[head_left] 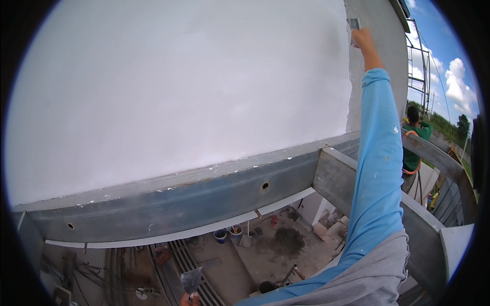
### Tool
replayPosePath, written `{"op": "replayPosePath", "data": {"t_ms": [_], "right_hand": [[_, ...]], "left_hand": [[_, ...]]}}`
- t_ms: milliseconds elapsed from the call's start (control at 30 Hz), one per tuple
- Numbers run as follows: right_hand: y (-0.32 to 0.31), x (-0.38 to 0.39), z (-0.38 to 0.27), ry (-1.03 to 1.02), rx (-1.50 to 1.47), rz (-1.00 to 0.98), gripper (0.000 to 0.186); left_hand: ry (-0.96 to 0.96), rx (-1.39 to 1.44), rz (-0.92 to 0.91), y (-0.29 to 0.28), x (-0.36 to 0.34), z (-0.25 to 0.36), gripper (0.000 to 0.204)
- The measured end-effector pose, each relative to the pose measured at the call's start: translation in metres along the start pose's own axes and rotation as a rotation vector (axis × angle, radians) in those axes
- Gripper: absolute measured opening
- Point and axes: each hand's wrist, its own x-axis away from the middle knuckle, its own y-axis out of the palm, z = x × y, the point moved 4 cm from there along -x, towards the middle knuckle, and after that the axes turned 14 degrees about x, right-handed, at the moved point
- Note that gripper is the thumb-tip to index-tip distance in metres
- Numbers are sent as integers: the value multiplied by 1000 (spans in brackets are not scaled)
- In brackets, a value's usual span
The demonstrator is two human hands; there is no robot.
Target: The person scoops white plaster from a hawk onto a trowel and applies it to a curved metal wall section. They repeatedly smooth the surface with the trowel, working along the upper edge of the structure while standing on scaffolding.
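My right hand (362, 39), arm stretched up in a blue sleeve, grips a putty knife (353, 24). Its blade is against the wall at the ragged border where a smooth white coat (194, 92) meets bare grey wall (378, 61). Low in the view, my left hand (190, 300) is closed around the handle of a second, wider putty knife (191, 279). That blade points upward and has whitish smears on it. Most of my left hand is cut off by the lower edge.
A metal beam (168, 191) with white spatters runs below the wall; a cross beam (334, 176) joins it. Far below are buckets (220, 235), long bars (184, 260) and rubble (329, 229). At right, a person in green (416, 132) stands near scaffolding (419, 66).
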Motion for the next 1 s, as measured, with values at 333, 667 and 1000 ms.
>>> {"op": "replayPosePath", "data": {"t_ms": [333, 667, 1000], "right_hand": [[29, -22, 25, 141, -49, -102, 38], [29, 8, -61, 7, 279, 9, 49], [-8, 153, -266, -361, 156, 346, 33]], "left_hand": [[59, -106, 13, 30, 0, -15, 37], [9, -130, 39, 31, 5, -14, 42], [80, -92, 103, -17, -5, -16, 38]]}}
